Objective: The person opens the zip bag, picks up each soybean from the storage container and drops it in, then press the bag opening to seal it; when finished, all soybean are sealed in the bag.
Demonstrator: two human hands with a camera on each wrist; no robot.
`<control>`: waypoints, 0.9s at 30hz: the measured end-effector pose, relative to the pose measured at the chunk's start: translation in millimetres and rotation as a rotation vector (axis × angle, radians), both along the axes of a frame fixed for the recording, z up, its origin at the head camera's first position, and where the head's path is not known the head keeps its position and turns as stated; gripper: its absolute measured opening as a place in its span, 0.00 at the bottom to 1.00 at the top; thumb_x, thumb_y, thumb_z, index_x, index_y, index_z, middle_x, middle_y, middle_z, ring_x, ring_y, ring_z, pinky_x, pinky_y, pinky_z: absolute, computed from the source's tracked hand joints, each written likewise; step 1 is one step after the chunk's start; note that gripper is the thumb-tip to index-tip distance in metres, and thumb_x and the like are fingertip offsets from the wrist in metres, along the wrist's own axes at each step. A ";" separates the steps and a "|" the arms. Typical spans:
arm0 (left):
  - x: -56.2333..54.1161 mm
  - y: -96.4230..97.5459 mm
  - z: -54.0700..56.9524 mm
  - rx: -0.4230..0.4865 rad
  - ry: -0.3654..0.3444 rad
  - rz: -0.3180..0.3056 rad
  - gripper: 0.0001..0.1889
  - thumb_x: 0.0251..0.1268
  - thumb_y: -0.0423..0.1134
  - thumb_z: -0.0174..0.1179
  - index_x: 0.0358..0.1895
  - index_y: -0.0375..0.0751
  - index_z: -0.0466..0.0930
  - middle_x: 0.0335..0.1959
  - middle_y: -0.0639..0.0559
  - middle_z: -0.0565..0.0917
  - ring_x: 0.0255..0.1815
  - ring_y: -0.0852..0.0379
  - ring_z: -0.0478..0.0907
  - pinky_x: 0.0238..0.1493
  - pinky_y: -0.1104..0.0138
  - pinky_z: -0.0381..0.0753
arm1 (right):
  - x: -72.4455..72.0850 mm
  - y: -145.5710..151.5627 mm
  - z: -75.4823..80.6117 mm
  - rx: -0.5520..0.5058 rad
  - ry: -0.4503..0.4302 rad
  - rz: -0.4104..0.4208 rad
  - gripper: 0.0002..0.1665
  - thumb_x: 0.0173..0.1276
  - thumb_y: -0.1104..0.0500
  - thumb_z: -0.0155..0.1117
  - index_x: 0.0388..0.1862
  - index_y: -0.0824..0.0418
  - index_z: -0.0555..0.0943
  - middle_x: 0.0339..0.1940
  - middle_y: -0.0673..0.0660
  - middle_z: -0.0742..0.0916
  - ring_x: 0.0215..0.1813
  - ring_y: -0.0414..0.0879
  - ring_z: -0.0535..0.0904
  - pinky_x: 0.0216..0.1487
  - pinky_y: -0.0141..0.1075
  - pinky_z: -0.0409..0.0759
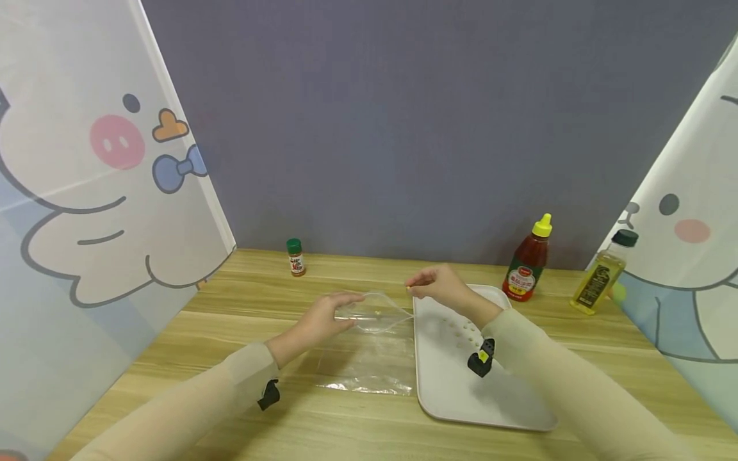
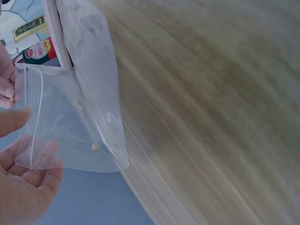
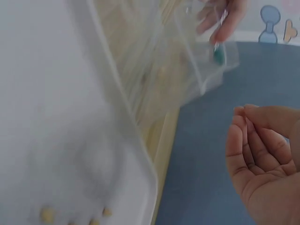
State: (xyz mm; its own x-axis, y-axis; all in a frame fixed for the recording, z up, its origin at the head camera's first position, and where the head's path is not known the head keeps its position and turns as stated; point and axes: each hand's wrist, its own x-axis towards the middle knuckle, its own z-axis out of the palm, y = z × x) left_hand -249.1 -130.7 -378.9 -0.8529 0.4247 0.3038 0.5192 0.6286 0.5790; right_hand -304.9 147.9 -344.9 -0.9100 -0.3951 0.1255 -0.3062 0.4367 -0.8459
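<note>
My left hand (image 1: pixel 321 319) grips the mouth of a clear zip-seal plastic bag (image 1: pixel 369 365), its thumb and fingers at the rim, which gapes. Two small yellow bean-like pieces show in the bag, one yellow piece (image 2: pixel 95 146) near its bottom in the left wrist view. My right hand (image 1: pixel 442 287) is raised above the tray's far left corner, to the right of the bag's mouth. Its thumb and fingertips pinch a small yellow bean-like piece (image 2: pixel 12 98). Several similar pieces (image 1: pixel 458 334) lie on a white tray (image 1: pixel 461 400), partly behind the right forearm.
A green-capped spice jar (image 1: pixel 296 258) stands at the back left of the wooden table (image 1: pixel 230 307). Behind the tray on the right are a red sauce bottle (image 1: pixel 526 266) with a yellow cap and an oil bottle (image 1: pixel 602 275). A grey partition (image 1: pixel 392 128) rises at the back.
</note>
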 end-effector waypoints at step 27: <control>-1.4 -3.3 -1.3 0.013 -0.011 -0.007 0.25 0.58 0.29 0.66 0.61 0.39 0.76 0.61 0.40 0.78 0.57 0.40 0.79 0.58 0.50 0.80 | 16.5 -57.4 5.3 0.202 0.137 0.096 0.08 0.62 0.63 0.70 0.40 0.64 0.88 0.36 0.55 0.90 0.39 0.43 0.86 0.43 0.34 0.85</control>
